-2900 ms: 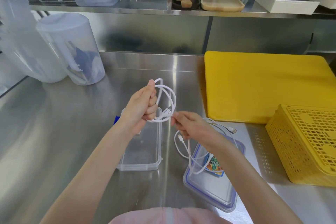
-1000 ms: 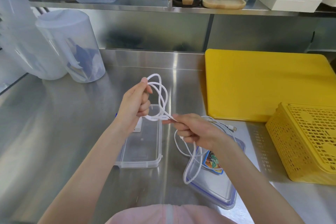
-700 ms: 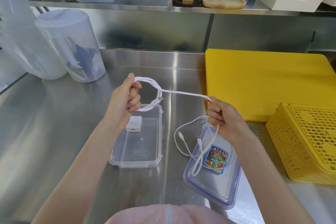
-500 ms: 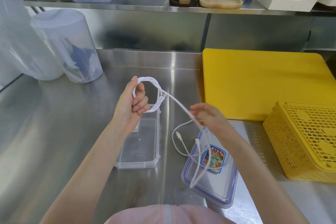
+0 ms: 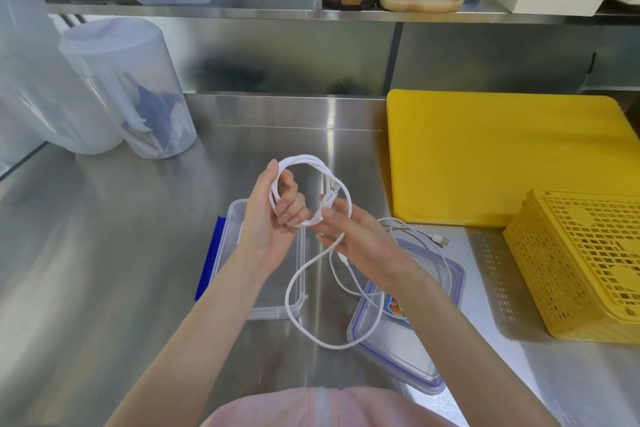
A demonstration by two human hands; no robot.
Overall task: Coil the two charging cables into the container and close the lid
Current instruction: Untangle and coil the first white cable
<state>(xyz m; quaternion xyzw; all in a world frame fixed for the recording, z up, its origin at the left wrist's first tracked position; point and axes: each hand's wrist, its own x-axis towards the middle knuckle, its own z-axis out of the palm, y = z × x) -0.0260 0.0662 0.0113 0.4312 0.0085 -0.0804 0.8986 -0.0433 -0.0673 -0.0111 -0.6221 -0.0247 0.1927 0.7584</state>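
Stainless-steel worktop (image 5: 104,253) carries a yellow cutting board (image 5: 502,156), a yellow basket (image 5: 581,263), a clear container (image 5: 273,302) and, to its right, the blue-rimmed lid (image 5: 408,354) lying flat. Above the container, the left hand (image 5: 270,222) is curled closed around a coiled white cable (image 5: 311,163), while the right hand (image 5: 360,239) pinches that cable's loose tail against the coil, the rest drooping to the worktop. A second cable (image 5: 426,243) lies loose across the lid.
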